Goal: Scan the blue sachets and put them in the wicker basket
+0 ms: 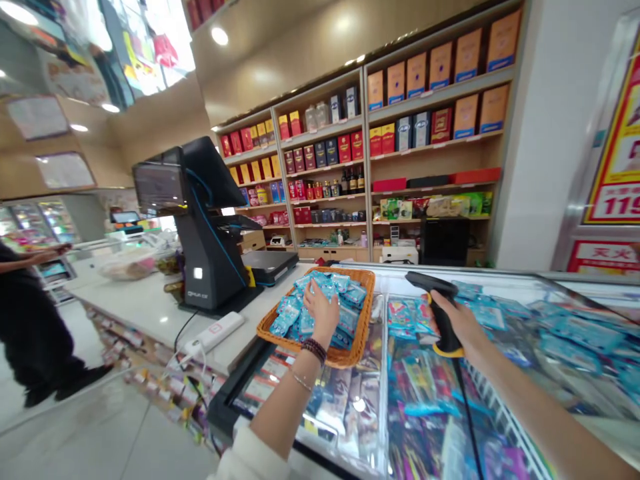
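An orange wicker basket (369, 300) full of blue packets (350, 319) rests on the glass-topped freezer, near the white counter. My left hand (321, 308) lies over the packets with its fingers curled down onto them; whether a packet is between the fingertips is hidden. To the right, my right hand (463, 327) is wrapped round the handle of a black barcode scanner (440, 303) with a yellow base edge. The scanner is held up above the freezer, its head pointing left and its cable hanging down.
A black checkout terminal (207, 233), a scale (273, 265) and a white power strip (215, 332) stand on the counter (165, 320). The freezer (385, 400) holds colourful packages. A person (30, 320) stands far left. Shelves of boxes line the back.
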The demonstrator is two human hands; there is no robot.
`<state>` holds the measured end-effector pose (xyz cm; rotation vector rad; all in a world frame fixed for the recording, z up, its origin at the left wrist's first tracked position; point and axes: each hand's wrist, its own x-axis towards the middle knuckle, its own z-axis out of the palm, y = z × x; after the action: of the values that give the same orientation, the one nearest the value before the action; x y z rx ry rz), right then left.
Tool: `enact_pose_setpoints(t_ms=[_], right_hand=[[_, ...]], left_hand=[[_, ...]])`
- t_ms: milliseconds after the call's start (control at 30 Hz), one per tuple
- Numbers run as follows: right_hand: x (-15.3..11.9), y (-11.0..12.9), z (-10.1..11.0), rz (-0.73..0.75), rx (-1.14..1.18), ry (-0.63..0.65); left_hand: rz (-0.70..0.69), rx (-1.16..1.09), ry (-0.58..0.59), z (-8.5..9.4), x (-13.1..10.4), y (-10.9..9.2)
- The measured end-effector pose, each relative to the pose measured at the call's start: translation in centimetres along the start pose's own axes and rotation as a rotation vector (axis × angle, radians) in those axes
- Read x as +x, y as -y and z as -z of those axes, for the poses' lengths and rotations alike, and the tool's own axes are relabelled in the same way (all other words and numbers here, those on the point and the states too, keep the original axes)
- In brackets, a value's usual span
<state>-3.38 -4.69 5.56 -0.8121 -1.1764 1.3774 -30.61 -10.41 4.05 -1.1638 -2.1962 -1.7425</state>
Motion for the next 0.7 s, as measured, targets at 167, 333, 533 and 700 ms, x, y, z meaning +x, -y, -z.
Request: enact_pose_setpoints(t_ms=[167,333,533,700], right_hand=[[-1.3,2.5,5.2,0.008,0.016,-0.128],[-2.9,3.3,12.0,0.066,-0.018,-0.287],[-2.9,2.1,14.3,0.069,-0.04,-0.397],[-2.5,1.4,13.1,0.068,-0.092,-0.38]], left_hand=[[-0.302,0.011,0.188,-2.5,-3.1,-4.0],[-0.458,-0.078,0.523,-10.2,-8.2,-7.9],[-0.374,0.037,0.806,-17.4,-14.2,-11.1],[-0.332,0.278,0.834,-19.4,-14.9,-12.4]])
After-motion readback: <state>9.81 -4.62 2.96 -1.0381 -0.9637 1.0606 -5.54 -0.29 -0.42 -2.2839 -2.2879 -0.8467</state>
